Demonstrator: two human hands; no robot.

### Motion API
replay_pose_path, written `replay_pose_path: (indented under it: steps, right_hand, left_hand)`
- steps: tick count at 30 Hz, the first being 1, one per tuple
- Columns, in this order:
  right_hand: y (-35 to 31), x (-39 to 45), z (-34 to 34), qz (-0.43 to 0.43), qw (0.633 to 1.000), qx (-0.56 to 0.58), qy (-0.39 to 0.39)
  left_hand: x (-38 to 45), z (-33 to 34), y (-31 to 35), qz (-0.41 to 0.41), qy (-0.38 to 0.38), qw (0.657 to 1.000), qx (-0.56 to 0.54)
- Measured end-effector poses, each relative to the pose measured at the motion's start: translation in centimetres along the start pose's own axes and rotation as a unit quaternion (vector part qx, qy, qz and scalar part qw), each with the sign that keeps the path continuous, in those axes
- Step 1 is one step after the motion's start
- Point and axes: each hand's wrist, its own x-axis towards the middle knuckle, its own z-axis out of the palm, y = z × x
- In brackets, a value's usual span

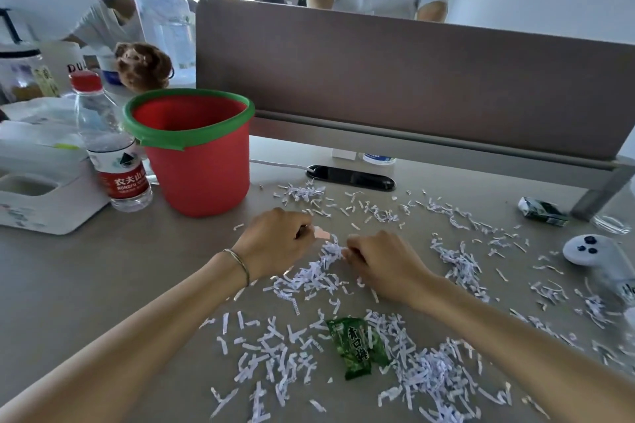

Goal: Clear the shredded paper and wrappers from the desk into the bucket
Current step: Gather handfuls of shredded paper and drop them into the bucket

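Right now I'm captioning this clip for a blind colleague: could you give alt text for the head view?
Two bare hands, left hand and right hand, pinch shredded paper on a grey desk; the left also holds a pink scrap. A red bucket stands behind them, a green wrapper lies nearer.

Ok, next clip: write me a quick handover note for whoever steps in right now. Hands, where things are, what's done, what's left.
Left hand: fingers curled, pinching a small pink scrap.
Right hand: fingers curled on a tuft of shredded paper.
Bucket: upright at the desk's far left, beside a water bottle; no contents visible inside from this angle.
Done: nothing confirmed in the bucket.
Left: shreds across most of the desk, a green wrapper near the front, and a second green wrapper at far right.
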Motion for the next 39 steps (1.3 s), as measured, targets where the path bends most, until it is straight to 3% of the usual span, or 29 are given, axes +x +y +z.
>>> replay_pose_path:
  steps: [4,13,20,30,34,39]
  right_hand:
    - [0.5,2.5,-1.8,0.045,0.995,0.086,0.021]
    - [-1.9,9.2,-11.7,0.027,0.988,0.079,0.133]
    - [-6.2,14.3,-15.4,0.009,0.980,0.108,0.166]
    - [-12.4,20.4,-15.8,-0.058,0.974,0.135,0.170]
    - [-13.7,22.2,-15.2,-0.069,0.974,0.140,0.164]
    - [-14.8,24.6,-14.2,-0.069,0.973,0.153,0.160]
  left_hand:
    - [0.8,-2.4,0.9,0.012,0.006,1.000,0.002]
    - [4.1,-12.7,3.2,0.090,0.146,0.985,-0.009]
    - [7.5,-20.4,0.1,0.057,0.193,0.980,0.002]
    - [9.4,-21.0,-8.1,-0.076,0.117,0.986,0.094]
    - [9.5,-20.1,-10.1,-0.124,0.092,0.985,0.078]
    - [9.7,-20.6,-11.5,-0.127,0.048,0.988,0.073]
